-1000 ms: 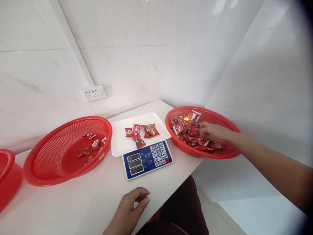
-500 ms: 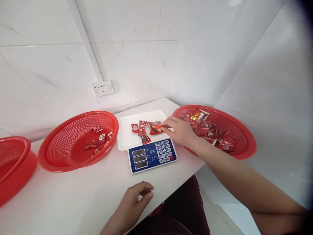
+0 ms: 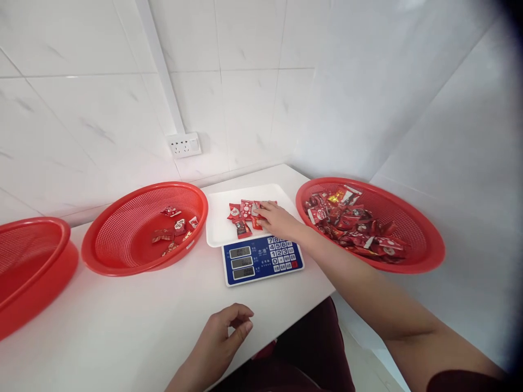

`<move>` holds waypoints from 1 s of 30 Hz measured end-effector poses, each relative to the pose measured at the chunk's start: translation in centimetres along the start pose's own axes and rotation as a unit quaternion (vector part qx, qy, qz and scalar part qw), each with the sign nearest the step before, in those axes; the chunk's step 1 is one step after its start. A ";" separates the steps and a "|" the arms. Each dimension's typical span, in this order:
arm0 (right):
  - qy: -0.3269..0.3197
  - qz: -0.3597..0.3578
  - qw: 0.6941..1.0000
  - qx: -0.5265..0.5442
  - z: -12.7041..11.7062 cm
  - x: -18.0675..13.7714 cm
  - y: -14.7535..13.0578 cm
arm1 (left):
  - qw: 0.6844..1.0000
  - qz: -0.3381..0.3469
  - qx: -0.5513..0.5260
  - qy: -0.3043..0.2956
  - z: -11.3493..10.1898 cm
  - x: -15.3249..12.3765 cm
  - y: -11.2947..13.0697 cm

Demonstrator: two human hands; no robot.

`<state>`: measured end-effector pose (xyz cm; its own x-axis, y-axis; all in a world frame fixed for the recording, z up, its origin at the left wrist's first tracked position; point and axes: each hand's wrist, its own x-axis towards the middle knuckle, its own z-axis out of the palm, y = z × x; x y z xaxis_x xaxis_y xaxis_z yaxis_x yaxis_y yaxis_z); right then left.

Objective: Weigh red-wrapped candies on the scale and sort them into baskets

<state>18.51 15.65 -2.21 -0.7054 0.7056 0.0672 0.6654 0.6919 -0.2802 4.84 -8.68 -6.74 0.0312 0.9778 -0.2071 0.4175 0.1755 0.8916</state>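
Several red candy packets (image 3: 244, 228) lie bunched on the white pan (image 3: 218, 235) of a digital scale with a blue keypad panel (image 3: 261, 261). My right hand (image 3: 278, 219) reaches across the pan from the right, its fingers closed round packets at the bunch's right side. An orange-red packet (image 3: 256, 223) shows under the fingertips; the rest of the grip is partly hidden. My left hand (image 3: 229, 332) hovers at the table's front edge below the scale, fingers loosely curled, thumb and forefinger apart, with nothing in it.
A red basket (image 3: 433, 245) heaped with wrapped packets stands right of the scale. Left of it is another red basket (image 3: 98, 239) holding several packets. A third red basket (image 3: 61, 256) is cut off at the left. Walls bound the table behind and at right.
My right hand has moved left over the pan, onto the bunched packets. My left hand has barely moved. The whole view has shifted slightly, so the scale and baskets appear further right.
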 end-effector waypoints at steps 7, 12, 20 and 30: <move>-0.009 -0.028 0.998 0.047 0.1 -0.5 -0.1 | 1.000 -0.004 -0.005 -0.010 0.2 0.3 -0.1; 0.072 -0.072 0.984 0.144 -0.3 -2.5 -0.6 | 1.000 0.001 -0.010 -0.004 0.3 0.3 -0.1; 0.284 0.009 0.907 0.312 1.2 -12.2 0.2 | 1.000 -0.017 0.010 0.010 -0.8 0.4 -0.1; 0.132 0.082 0.913 0.377 7.9 -17.0 -1.3 | 1.000 0.009 0.024 -0.002 -0.1 1.9 1.3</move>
<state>27.73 1.57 -10.59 -0.4619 0.8715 0.1649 0.3299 0.3413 -0.8802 5.37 -6.57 -5.97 0.0425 0.9805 -0.1917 0.4598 0.1511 0.8751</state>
